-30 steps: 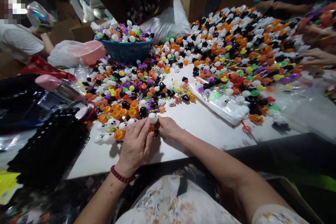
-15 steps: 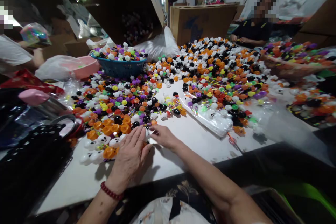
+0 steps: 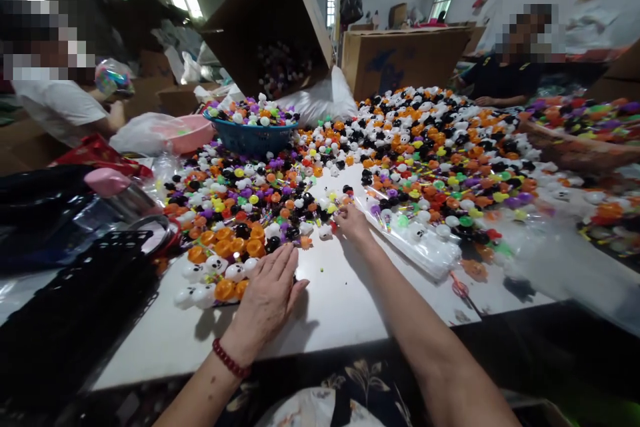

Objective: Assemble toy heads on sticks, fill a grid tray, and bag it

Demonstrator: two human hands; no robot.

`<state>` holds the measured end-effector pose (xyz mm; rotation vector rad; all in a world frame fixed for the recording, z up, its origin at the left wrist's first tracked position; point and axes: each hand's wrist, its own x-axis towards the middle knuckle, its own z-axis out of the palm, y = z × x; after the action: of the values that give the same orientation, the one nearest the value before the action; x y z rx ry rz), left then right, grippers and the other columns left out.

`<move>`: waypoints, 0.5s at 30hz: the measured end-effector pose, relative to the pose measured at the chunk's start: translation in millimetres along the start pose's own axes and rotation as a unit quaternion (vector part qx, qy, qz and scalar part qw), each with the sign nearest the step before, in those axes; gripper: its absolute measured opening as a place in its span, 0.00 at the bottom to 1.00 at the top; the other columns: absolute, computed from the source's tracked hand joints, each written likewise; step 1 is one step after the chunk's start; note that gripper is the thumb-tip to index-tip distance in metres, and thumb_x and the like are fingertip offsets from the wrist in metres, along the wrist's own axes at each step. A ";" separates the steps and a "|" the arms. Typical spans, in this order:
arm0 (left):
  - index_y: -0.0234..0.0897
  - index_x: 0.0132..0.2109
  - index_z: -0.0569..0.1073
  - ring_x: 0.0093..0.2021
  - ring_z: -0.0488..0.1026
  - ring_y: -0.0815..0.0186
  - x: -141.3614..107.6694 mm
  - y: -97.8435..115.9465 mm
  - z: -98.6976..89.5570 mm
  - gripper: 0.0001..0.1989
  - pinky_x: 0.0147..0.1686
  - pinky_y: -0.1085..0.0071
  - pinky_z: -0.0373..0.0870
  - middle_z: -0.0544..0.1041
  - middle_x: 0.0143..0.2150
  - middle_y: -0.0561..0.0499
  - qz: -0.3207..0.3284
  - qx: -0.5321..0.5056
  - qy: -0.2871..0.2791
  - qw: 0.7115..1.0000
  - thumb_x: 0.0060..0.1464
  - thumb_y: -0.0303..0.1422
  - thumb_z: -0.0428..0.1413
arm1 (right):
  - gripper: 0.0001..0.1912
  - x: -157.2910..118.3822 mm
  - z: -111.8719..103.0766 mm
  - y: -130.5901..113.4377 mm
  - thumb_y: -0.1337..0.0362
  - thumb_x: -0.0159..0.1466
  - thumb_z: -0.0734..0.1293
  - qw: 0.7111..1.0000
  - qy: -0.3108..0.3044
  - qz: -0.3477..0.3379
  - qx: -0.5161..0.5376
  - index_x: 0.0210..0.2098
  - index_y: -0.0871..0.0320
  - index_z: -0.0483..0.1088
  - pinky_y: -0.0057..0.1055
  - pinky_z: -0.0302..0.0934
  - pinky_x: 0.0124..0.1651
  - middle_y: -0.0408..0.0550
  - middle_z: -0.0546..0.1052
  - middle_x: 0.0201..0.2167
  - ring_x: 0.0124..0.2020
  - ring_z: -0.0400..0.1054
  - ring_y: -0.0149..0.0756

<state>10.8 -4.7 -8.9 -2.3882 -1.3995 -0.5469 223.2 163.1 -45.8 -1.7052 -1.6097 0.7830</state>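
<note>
On the white table (image 3: 350,293), left hand (image 3: 267,293) flat, fingers spread beside orange-and-white toys (image 3: 220,273); right hand (image 3: 351,221) fingers' closure unclear.

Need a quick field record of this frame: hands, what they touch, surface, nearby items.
left hand: flat, fingers spread, beside a cluster of orange and white toy heads
right hand: reaching forward, fingertips at the edge of the mixed toy pile; grip not clear
surface: white table
nearby: blue basket heaped with toys; clear plastic bag right of the right hand; black crate at left
others: two people seated at far sides
</note>
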 end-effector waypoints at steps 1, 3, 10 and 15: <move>0.29 0.61 0.66 0.63 0.66 0.52 -0.6 0.1 0.1 0.23 0.58 0.54 0.66 0.69 0.63 0.37 -0.001 -0.005 0.001 1.000 0.64 0.39 0.51 | 0.11 -8.5 3.4 1.9 0.64 0.59 0.66 0.999 -0.009 0.008 0.044 0.41 0.59 0.72 0.31 0.63 0.37 0.47 0.77 0.32 0.33 0.71 0.37; 0.29 0.61 0.66 0.63 0.66 0.52 -1.2 0.3 -0.1 0.23 0.59 0.54 0.66 0.69 0.63 0.37 -0.004 -0.016 0.005 1.000 0.64 0.39 0.51 | 0.10 -25.9 11.3 4.2 0.61 0.58 0.66 0.992 -0.041 0.016 0.120 0.37 0.60 0.74 0.30 0.63 0.31 0.46 0.76 0.28 0.26 0.68 0.33; 0.31 0.62 0.65 0.62 0.66 0.52 -1.9 -0.6 0.7 0.22 0.59 0.53 0.66 0.69 0.63 0.38 -0.014 -0.036 0.000 0.999 0.65 0.37 0.49 | 0.18 -64.0 34.8 0.6 0.54 0.54 0.71 0.934 -0.179 0.022 0.308 0.37 0.62 0.74 0.25 0.62 0.27 0.45 0.75 0.27 0.24 0.65 0.28; 0.30 0.63 0.63 0.63 0.65 0.52 -3.7 -1.1 2.2 0.22 0.61 0.51 0.65 0.69 0.63 0.38 -0.024 -0.049 -0.018 0.998 0.66 0.35 0.48 | 0.22 -63.8 56.6 -0.9 0.55 0.48 0.77 0.889 -0.233 0.031 0.392 0.37 0.62 0.75 0.25 0.61 0.30 0.45 0.76 0.30 0.26 0.65 0.28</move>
<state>8.6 -5.9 -12.5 -2.4573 -1.4822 -0.6005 173.6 103.0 -80.2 -1.0142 -1.2329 1.6962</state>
